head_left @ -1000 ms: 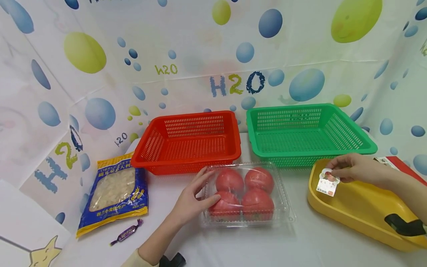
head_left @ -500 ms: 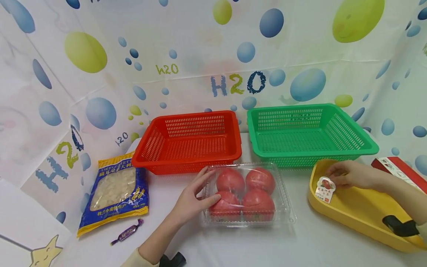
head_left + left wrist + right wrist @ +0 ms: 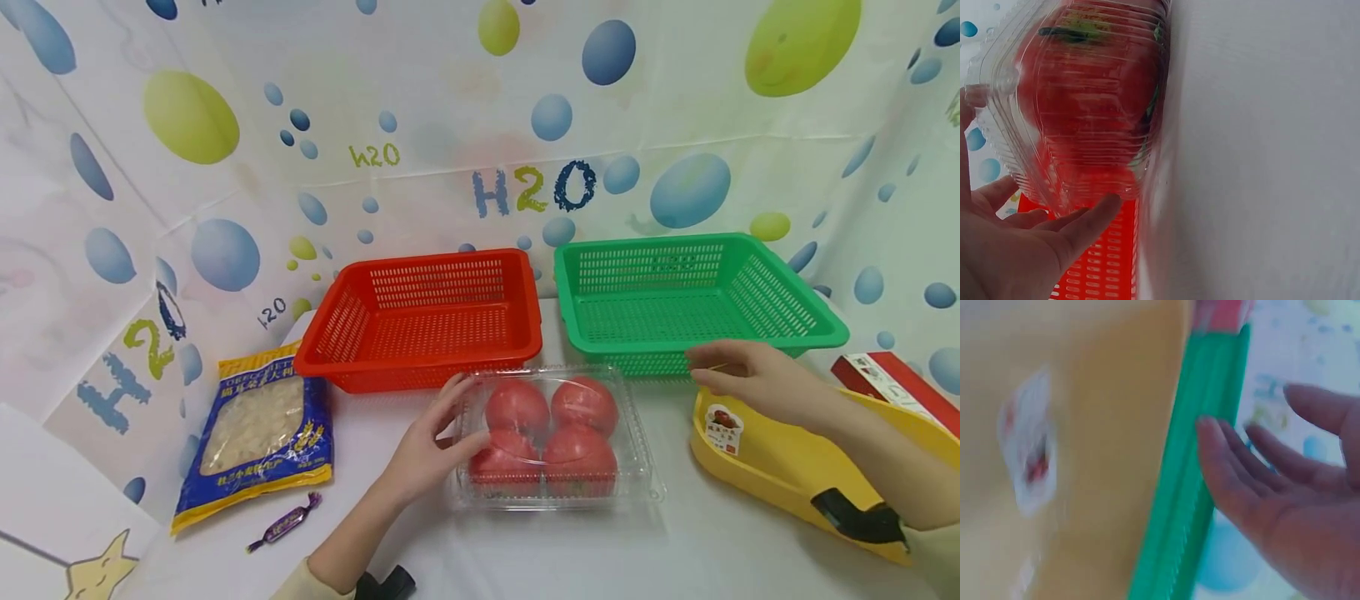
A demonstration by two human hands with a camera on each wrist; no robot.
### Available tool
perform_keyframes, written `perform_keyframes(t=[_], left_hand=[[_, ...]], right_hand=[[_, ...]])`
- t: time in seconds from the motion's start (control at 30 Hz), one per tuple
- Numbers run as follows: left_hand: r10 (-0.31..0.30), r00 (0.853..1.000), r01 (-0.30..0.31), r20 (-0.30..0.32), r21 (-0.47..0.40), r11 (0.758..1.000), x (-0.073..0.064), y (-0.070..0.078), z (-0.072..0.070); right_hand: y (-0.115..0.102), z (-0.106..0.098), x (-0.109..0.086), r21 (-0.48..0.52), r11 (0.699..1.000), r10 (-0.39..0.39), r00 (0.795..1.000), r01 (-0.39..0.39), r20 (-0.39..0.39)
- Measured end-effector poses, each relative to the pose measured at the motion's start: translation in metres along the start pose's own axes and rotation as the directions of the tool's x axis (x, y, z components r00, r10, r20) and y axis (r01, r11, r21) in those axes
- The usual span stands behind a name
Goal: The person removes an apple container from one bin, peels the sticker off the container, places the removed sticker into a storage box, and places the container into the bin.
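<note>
A clear plastic clamshell box [image 3: 637,433] with several tomatoes [image 3: 577,454] sits on the white cloth in the head view. My left hand [image 3: 420,454] rests at its left side, fingers along the edge and thumb near the lid; the left wrist view shows these fingers [image 3: 1094,222] loosely spread beside the plastic. A small white printed tag [image 3: 723,429] with a red picture lies in the left end of the yellow tray [image 3: 787,475]. Above that end, my right hand [image 3: 772,383] hovers with its fingers apart and nothing between them, in front of the green basket [image 3: 697,346].
A red basket [image 3: 420,367] stands behind the box. On the left lie a blue and yellow pasta bag [image 3: 255,425] and a purple wrapped candy [image 3: 285,525]. A red and white box [image 3: 900,383] is behind the tray at the far right.
My right hand has let go of the tag, which now lies in the yellow tray, and has lifted up and to the left. The left hand has barely moved.
</note>
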State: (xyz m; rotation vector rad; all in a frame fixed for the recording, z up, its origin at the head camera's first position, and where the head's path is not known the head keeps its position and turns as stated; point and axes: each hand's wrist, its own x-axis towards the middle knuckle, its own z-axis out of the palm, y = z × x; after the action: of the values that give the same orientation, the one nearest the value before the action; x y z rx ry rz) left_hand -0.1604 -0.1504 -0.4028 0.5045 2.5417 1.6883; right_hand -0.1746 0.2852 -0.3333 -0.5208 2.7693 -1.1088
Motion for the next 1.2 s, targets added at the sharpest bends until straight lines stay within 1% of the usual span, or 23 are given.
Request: perform_keyframes(t=[0.07,0.13,0.27,0.37,0.5,0.6,0.73,0.8,0.87,1.0,1.03,1.07,1.13,1.2], left_hand=[[-0.006,1.000,0.006,-0.012,-0.008,1.000,-0.001,-0.002,-0.001],[-0.008,1.000,0.007,-0.022,-0.026,1.000,-0.002,-0.004,-0.003],[0.006,1.000,-0.007,-0.018,-0.084,0.996,-0.004,-0.009,-0.007],[0.023,1.000,-0.021,0.012,-0.141,0.990,-0.005,-0.015,-0.011],[0.073,0.993,-0.050,0.093,-0.232,0.971,-0.004,-0.026,-0.015],[0.121,0.979,-0.067,0.166,-0.299,0.952,-0.003,-0.034,-0.019],[0.189,0.953,-0.090,0.235,-0.376,0.922,-0.002,-0.043,-0.023],[0.211,0.941,-0.090,0.263,-0.406,0.909,-0.002,-0.046,-0.024],[0.230,0.926,-0.080,0.299,-0.439,0.895,-0.001,-0.047,-0.024],[0.252,0.897,-0.048,0.362,-0.488,0.871,0.001,-0.047,-0.024],[0.259,0.891,-0.044,0.372,-0.497,0.867,0.001,-0.047,-0.024],[0.263,0.888,-0.043,0.377,-0.502,0.864,0.001,-0.047,-0.024],[0.262,0.889,-0.045,0.377,-0.497,0.866,0.000,-0.047,-0.024],[0.245,0.896,-0.044,0.370,-0.475,0.879,-0.001,-0.047,-0.025]], right_hand=[[-0.013,0.014,0.003,0.045,0.999,-0.018,0.999,0.019,-0.031],[-0.024,0.028,0.005,0.112,0.993,-0.020,0.999,0.026,-0.046],[-0.037,0.056,0.011,0.226,0.974,0.039,0.998,-0.025,-0.058],[-0.038,0.073,0.014,0.277,0.959,0.085,0.994,-0.063,-0.068],[-0.033,0.090,0.015,0.326,0.941,0.116,0.991,-0.087,-0.072],[-0.028,0.098,0.015,0.355,0.927,0.147,0.987,-0.116,-0.060],[-0.024,0.106,0.015,0.369,0.914,0.185,0.983,-0.165,-0.018],[-0.023,0.109,0.014,0.399,0.899,0.193,0.981,-0.181,0.010],[-0.021,0.111,0.013,0.425,0.884,0.197,0.980,-0.194,0.036],[-0.018,0.111,0.009,0.503,0.837,0.190,0.977,-0.214,0.099],[-0.018,0.111,0.008,0.527,0.821,0.187,0.975,-0.221,0.118],[-0.017,0.110,0.008,0.557,0.797,0.185,0.972,-0.234,0.144],[-0.016,0.109,0.007,0.620,0.743,0.166,0.967,-0.252,0.195],[-0.015,0.109,0.008,0.675,0.686,0.146,0.960,-0.272,0.240]])
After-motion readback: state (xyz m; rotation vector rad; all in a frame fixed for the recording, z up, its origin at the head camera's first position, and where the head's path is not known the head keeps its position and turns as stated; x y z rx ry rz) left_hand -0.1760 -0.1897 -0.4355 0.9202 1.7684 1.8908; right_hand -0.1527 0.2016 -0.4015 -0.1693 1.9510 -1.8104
